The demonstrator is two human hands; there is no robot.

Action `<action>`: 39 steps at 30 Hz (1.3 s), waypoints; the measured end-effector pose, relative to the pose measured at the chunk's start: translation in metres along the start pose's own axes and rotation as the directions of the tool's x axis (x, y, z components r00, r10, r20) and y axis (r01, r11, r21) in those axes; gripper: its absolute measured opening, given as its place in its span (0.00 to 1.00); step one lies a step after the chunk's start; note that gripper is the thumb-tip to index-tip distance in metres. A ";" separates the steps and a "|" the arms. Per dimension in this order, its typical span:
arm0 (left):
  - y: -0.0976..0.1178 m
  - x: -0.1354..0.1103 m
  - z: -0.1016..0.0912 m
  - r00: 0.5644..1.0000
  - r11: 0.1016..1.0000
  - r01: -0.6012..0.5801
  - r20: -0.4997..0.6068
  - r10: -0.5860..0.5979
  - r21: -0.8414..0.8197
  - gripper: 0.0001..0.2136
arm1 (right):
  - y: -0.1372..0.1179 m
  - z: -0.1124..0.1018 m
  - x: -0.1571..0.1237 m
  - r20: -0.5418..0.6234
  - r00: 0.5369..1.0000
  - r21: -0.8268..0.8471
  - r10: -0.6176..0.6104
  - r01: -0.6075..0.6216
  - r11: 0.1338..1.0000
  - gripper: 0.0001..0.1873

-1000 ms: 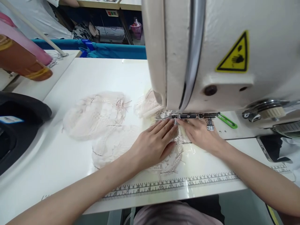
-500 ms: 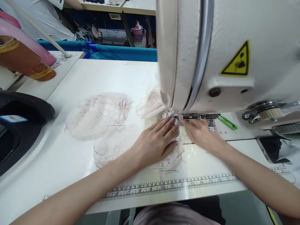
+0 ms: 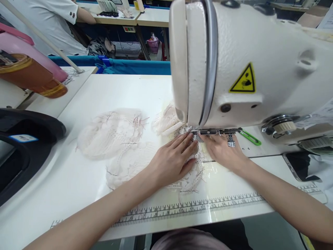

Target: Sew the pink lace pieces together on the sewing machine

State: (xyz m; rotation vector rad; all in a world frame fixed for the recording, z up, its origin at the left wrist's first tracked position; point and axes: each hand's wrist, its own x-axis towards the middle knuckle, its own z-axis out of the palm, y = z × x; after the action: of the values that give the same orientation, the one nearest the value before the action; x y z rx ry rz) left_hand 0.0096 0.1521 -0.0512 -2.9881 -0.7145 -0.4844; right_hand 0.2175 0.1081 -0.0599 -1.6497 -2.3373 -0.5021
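White lace fabric (image 3: 188, 180) lies under the head of a sewing machine (image 3: 241, 45). My left hand (image 3: 173, 158) rests flat on this lace, fingers stretched toward the presser foot (image 3: 195, 132). On the other side of the foot, my right hand (image 3: 225, 149) lies low on the machine bed at the lace's edge; its fingertips are partly hidden behind the metal attachment (image 3: 215, 132). More of the sheer lace spreads out left of my left hand and bunches up behind the needle area. A separate lace piece (image 3: 111, 133) with loose dark threads lies further left.
Right of the needle lies a green thread snipper (image 3: 249, 137), with a phone (image 3: 296, 166) beyond it. A printed ruler (image 3: 182, 210) runs along the front edge. A black curved object (image 3: 31, 139), an orange container (image 3: 33, 74) and a pink bottle (image 3: 44, 52) stand left. Another person (image 3: 49, 24) sits beyond.
The camera view has tilted up slightly, so more of the machine's top shows. Both hands and the lace stay in nearly the same place.
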 end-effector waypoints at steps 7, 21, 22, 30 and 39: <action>0.000 0.000 -0.001 1.000 1.000 0.003 0.010 -0.004 0.011 0.23 | 0.003 0.002 0.001 0.057 0.998 0.020 0.001 -0.003 1.000 0.25; 0.024 0.001 -0.051 0.993 0.991 -0.051 0.102 0.064 -0.121 0.10 | 0.013 -0.014 0.007 -0.318 0.856 0.141 -0.407 0.467 0.873 0.15; 0.029 -0.002 -0.055 0.985 0.986 -0.082 0.139 0.102 -0.143 0.08 | 0.013 -0.013 0.007 -0.308 0.853 0.188 -0.420 0.488 0.852 0.15; 0.060 -0.038 -0.044 0.959 0.924 -0.279 0.017 0.284 0.261 0.09 | 0.016 -0.008 0.005 -0.268 0.885 0.388 -0.381 0.461 0.798 0.14; 0.027 0.002 -0.072 0.957 0.976 0.198 0.233 -0.171 -0.094 0.09 | 0.019 -0.004 0.005 -0.350 0.855 0.431 -0.383 0.510 0.744 0.08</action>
State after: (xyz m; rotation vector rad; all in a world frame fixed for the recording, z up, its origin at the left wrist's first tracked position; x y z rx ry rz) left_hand 0.0021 0.1219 0.0191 -3.1345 -1.0253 -0.2003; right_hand 0.2335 0.1168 -0.0520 -0.7329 -2.3924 -0.1169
